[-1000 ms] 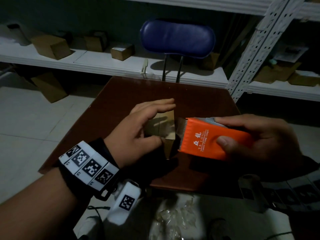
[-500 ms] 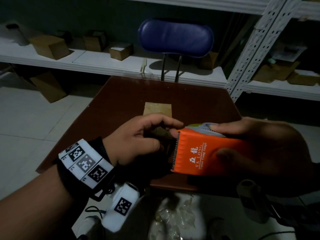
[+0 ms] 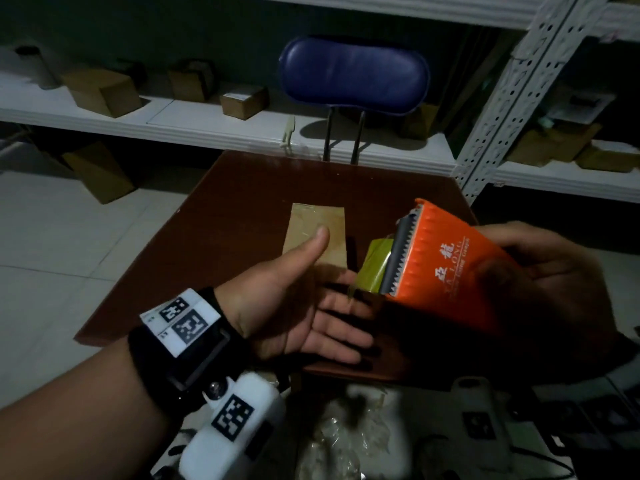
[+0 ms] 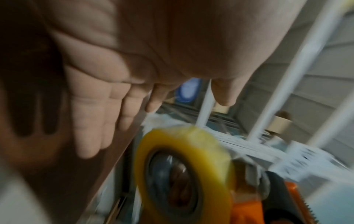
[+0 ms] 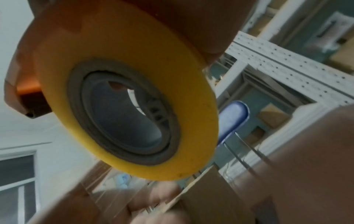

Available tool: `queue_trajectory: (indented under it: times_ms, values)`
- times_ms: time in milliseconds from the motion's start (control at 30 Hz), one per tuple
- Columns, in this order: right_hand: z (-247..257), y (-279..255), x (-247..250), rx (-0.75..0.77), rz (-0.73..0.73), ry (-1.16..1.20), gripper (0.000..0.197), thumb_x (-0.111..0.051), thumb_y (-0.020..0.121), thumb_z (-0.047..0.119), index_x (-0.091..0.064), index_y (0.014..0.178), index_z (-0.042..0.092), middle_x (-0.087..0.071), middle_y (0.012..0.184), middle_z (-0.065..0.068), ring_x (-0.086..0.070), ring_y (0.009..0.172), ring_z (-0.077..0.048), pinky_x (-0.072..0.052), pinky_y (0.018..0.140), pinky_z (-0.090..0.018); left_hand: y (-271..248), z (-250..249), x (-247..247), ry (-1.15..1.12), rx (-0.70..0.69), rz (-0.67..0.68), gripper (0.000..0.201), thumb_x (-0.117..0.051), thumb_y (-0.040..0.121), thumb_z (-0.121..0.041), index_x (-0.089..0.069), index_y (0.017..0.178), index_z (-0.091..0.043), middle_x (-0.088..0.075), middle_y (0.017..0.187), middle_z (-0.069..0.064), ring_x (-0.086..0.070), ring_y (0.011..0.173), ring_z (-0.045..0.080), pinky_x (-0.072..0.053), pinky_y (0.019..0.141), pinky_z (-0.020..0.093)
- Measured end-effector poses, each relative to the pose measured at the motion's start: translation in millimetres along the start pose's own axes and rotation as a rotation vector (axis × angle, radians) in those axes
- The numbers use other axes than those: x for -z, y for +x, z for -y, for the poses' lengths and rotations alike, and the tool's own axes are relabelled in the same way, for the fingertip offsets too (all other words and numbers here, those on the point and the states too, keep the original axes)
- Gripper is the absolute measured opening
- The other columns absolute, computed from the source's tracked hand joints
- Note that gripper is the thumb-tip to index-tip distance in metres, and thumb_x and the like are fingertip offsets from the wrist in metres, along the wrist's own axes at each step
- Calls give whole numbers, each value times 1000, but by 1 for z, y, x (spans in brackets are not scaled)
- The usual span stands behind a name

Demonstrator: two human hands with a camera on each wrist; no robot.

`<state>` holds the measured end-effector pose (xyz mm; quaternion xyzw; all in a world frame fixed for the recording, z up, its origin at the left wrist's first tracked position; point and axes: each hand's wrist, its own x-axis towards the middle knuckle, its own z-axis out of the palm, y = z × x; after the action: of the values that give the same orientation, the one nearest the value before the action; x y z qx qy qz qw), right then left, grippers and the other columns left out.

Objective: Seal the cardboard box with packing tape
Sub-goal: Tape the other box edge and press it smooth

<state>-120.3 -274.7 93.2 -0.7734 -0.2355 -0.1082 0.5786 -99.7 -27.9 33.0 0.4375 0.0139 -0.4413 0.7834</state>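
Note:
A small flat cardboard box (image 3: 313, 226) lies on the brown table (image 3: 242, 209), with shiny tape along its top. My left hand (image 3: 311, 303) is open beside its near end, palm turned right, thumb raised in front of the box, fingers straight. In the left wrist view the fingers (image 4: 107, 109) hover above the tabletop. My right hand (image 3: 540, 282) grips the orange tape dispenser (image 3: 446, 271), tilted with its serrated blade toward the box. A loose yellowish tape end (image 3: 375, 268) hangs off the blade near my left fingertips. The yellow tape roll (image 5: 134, 106) fills the right wrist view.
A blue chair back (image 3: 353, 74) stands behind the table. White shelves (image 3: 173, 123) with several cardboard boxes run along the wall, and a perforated metal rack post (image 3: 502, 109) rises at the right. Crumpled plastic (image 3: 346, 441) lies on the floor by the table's near edge.
My left hand has uncurled and opened at the box's near end. The right hand has lifted the dispenser up and to the right, away from the box, blade now tilted upward.

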Motion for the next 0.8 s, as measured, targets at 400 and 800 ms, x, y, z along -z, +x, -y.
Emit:
queue_trajectory:
  times_ms: [400,800]
  values:
    - [-18,0,0,10,34,-42,31,-70,77,64,-74,104,50,-76,103,18,-74,91,-6,-55,72,-15,2,2,2,-51,-350,-301,25,-66,86,-19,-61,109,-8,-62,76,8,-58,57,13,-51,46,21]
    - [-16,2,10,10,-27,-50,28,-61,81,71,-72,101,54,-73,100,27,-70,91,3,-51,75,-9,-20,-11,14,86,-450,-509,25,-63,89,-8,-63,112,2,-61,75,15,-57,59,23,-54,51,33]
